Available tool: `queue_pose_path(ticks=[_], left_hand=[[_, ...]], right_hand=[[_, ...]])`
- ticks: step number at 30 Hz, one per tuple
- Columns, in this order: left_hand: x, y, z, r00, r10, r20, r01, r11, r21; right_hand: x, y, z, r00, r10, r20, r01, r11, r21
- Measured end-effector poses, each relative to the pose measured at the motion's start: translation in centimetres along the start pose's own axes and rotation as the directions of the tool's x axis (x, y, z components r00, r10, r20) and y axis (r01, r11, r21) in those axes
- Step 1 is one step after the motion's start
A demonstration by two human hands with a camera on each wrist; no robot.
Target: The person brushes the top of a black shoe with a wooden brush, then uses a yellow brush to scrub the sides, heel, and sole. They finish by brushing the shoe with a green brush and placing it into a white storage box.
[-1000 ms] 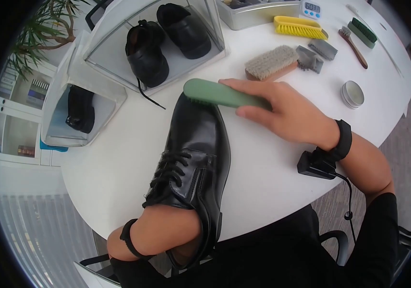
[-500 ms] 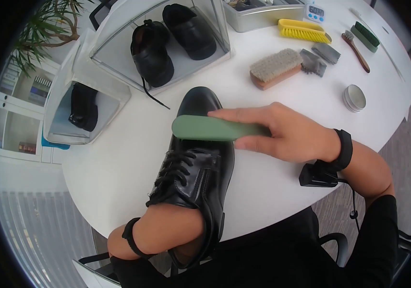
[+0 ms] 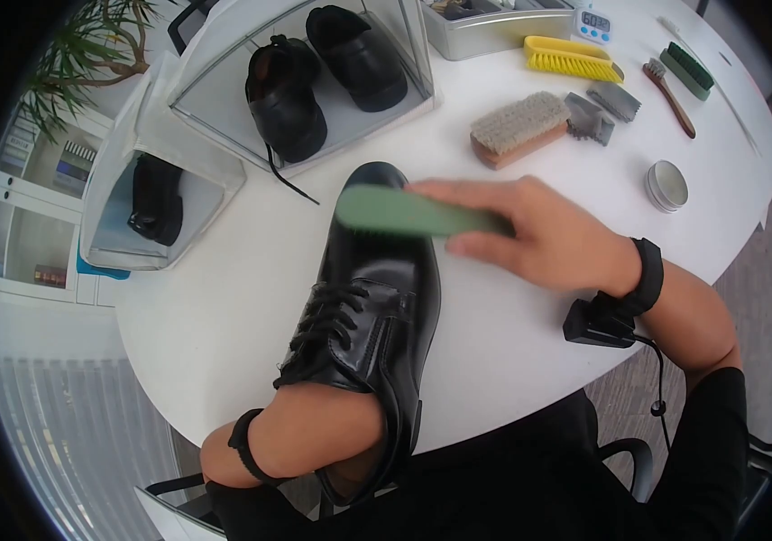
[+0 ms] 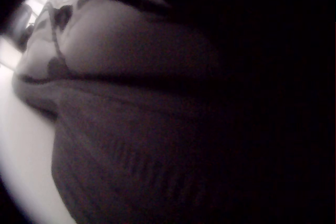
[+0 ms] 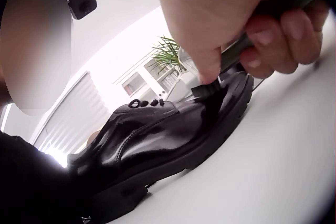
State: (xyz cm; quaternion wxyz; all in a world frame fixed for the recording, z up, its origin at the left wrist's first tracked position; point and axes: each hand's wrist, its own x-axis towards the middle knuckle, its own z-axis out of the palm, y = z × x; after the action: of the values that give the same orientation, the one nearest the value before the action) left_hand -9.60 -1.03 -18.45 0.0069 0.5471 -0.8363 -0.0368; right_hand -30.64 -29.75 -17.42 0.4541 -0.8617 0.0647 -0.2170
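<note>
A black lace-up leather shoe [image 3: 386, 288] lies toe-forward over the near edge of the table, its laces tied. My left hand [image 3: 318, 428] goes into the shoe's opening, so its fingers are hidden inside. The left wrist view is dark and shows little. With my right hand [image 3: 553, 239] I grip a green-backed shoe brush [image 3: 404, 212], thumb on the near side and fingers on the far side. Its dark bristles [image 5: 207, 90] lie against the shoe's toe in the right wrist view.
Two black shoes [image 3: 354, 63] stand in a clear-fronted box at the back; another dark shoe [image 3: 156, 203] is in a box at left. Rightward lie a pale-bristled brush [image 3: 521, 126], yellow brush [image 3: 571, 59], round tin [image 3: 666, 185], small wooden-handled brush [image 3: 670, 99], green brush [image 3: 685, 70] and timer [image 3: 592, 25].
My right hand has drawn the green brush from the toe tip back toward the laces, then part of the way forward again. The shoe and left hand have barely moved.
</note>
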Motion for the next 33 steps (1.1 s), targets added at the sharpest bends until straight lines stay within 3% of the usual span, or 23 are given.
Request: queue_pose_path(ticks=[2,4,11,16,22,25,33], left_hand=[[0.1,0.0,-0.1,1.000,0.002,-0.017,-0.002,1.000,0.008],[0.1,0.0,-0.2,0.999,0.001,-0.044,0.000,1.000,0.017],[1.2,0.2,-1.1,0.993,-0.011,-0.114,0.016,0.999,0.043],[2.0,0.6,-2.2,1.000,-0.030,0.009,0.028,0.987,0.161],[1.9,0.2,-1.6,0.998,0.007,-0.061,-0.005,0.999,0.042],[1.5,0.1,-1.2,0.995,0.034,-0.091,-0.025,0.995,0.098],[0.7,0.1,-0.7,0.999,0.009,-0.052,-0.005,0.997,0.072]], right_hand=[[0.3,0.3,-0.3,0.998,-0.048,-0.044,0.044,0.995,-0.087],[0.4,-0.2,-0.8,0.993,0.108,-0.047,-0.114,0.982,-0.152],[0.5,0.1,-0.6,0.995,0.082,-0.059,-0.088,0.990,-0.111],[0.5,0.0,-0.7,0.993,0.104,-0.056,-0.110,0.986,-0.127],[0.4,0.3,-0.6,0.995,0.075,-0.067,-0.083,0.989,-0.126],[0.4,0.3,-0.6,0.995,0.071,-0.063,-0.079,0.988,-0.133],[0.5,0.2,-0.7,0.996,0.077,-0.049,-0.082,0.990,-0.111]])
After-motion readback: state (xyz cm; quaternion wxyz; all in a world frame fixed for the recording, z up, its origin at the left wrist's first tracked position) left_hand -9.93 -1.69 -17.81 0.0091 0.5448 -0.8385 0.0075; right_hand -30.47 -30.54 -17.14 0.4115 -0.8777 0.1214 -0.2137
